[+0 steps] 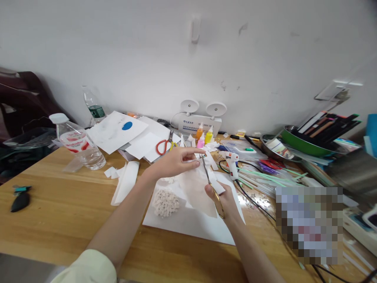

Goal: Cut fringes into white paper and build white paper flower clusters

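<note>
My right hand is closed round the gold-handled scissors, whose blades point up and away. A folded white paper piece is also at this hand. Beside the blade tips, my left hand has its thumb and forefinger stretched out toward them; a tiny dark bit shows near the fingertips, too small to name. Below both hands lies a white sheet on the table. A heap of small whitish pieces rests on its left part.
A water bottle and papers are at the left. Red-handled scissors, paint bottles and a glue gun with its cable stand behind. Sticks and a green bowl are at the right.
</note>
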Demonstrator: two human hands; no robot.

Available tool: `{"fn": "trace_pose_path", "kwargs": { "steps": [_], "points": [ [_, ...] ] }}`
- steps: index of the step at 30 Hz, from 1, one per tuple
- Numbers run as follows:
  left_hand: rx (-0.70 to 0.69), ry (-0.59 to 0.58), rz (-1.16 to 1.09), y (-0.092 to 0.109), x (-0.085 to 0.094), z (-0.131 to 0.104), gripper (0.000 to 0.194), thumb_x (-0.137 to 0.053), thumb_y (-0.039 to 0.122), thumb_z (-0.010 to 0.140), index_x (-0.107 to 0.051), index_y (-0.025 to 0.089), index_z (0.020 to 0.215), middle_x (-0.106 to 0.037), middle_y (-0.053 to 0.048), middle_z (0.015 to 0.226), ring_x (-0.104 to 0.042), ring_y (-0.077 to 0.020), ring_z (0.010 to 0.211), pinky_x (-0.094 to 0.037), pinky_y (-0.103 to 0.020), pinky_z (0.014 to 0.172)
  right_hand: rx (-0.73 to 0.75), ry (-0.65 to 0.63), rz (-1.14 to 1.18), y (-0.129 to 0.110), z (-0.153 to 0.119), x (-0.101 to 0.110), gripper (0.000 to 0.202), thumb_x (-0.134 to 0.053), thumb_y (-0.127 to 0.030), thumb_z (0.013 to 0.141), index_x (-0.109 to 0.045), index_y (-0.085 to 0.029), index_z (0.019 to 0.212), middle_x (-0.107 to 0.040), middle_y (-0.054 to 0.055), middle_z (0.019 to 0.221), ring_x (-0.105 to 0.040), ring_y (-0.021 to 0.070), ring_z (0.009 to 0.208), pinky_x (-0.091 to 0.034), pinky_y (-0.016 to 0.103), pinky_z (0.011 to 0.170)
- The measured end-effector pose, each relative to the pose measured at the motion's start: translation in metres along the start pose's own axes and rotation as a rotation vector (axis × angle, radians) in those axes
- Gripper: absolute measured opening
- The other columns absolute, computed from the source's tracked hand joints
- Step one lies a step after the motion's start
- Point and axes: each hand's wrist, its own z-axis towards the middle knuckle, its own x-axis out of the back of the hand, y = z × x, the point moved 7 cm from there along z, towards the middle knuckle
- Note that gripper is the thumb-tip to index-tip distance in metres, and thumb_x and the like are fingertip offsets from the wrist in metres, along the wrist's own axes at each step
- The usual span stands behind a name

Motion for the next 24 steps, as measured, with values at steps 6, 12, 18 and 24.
{"fn": "trace_pose_path", "kwargs": {
  "steps": [6,12,18,24],
  "points": [
    [0.008,0.000,0.003,0.000,0.001,0.000,0.041,-0.048,0.040,0.081,-0.053,0.024,0.118,-0.053,0.001,0.072,-0.047,-0.0109,0.067,-0.038,-0.023,0.061,-0.010,0.020,-0.030,-0.002,0.001,0.001,0.049,-0.053,-0.061,0.064,-0.030,-0.021,0.047,-0.024,-0.006,0.045,-0.022,0.0077,0.045,-0.021,0.021,0.038],
    [0.014,0.004,-0.007,0.000,0.001,0.000,0.040,-0.048,0.038,0.081,-0.054,0.025,0.118,-0.053,0.001,0.072,-0.047,-0.0107,0.066,-0.038,-0.023,0.060,-0.005,0.026,-0.019,0.000,0.001,0.002,0.049,-0.055,-0.059,0.064,-0.030,-0.021,0.046,-0.027,-0.006,0.044,-0.025,0.0076,0.043,-0.023,0.021,0.038],
    [0.012,0.000,0.000,-0.002,0.002,0.000,0.041,-0.048,0.039,0.081,-0.054,0.025,0.118,-0.052,0.001,0.072,-0.046,-0.0108,0.066,-0.037,-0.023,0.061,-0.097,-0.008,0.122,0.008,-0.001,-0.003,0.045,-0.058,-0.061,0.062,-0.042,-0.019,0.055,-0.035,-0.006,0.044,-0.033,0.0084,0.039,-0.027,0.021,0.035],
    [0.019,-0.016,-0.038,0.000,0.002,0.000,0.043,-0.048,0.039,0.080,-0.053,0.023,0.120,-0.052,0.001,0.069,-0.045,-0.0111,0.065,-0.037,-0.023,0.060,-0.109,-0.009,0.150,0.010,-0.001,-0.005,0.045,-0.061,-0.060,0.061,-0.044,-0.019,0.054,-0.035,-0.006,0.040,-0.031,0.0066,0.032,-0.024,0.021,0.030]
  ]
}}
